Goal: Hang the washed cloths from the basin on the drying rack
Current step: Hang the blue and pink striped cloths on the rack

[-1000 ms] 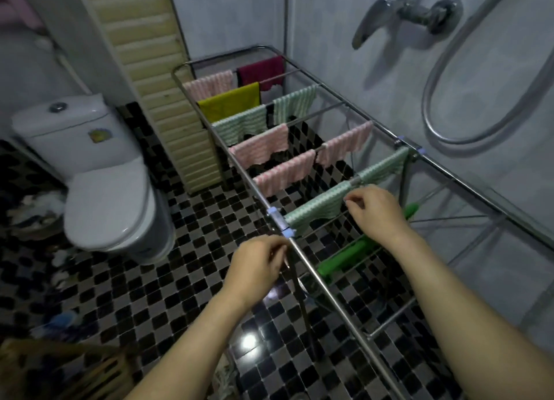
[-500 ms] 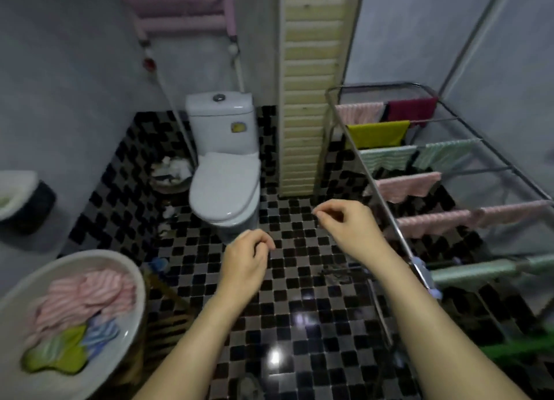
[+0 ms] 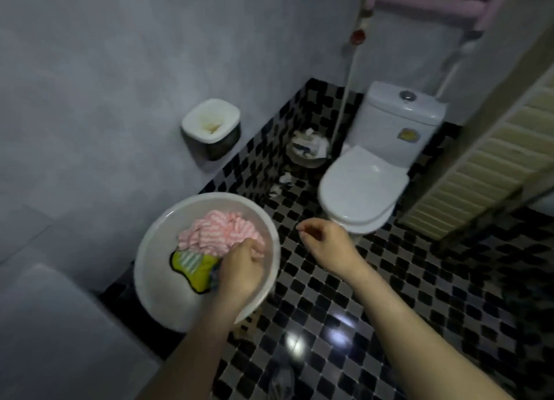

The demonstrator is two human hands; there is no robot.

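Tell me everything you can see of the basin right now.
The basin is round, white and shallow, plastic by its look, and sits low by the grey wall at the edge of the checkered floor. Inside lies a heap of pink striped cloths, with a yellow-green cloth in front of them. The left hand reaches in among the cloths; the right hand hovers outside the rim, touching nothing.

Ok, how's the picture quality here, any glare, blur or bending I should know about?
Head view: dim overall, darkest at the right edge; bright glare spots on the glossy tiled floor near the bottom centre; soft motion blur on the left hand in the basin and on the right hand; wide-angle bending curves the wall line and stretches the forearms; the pink striped cloths stay readable.
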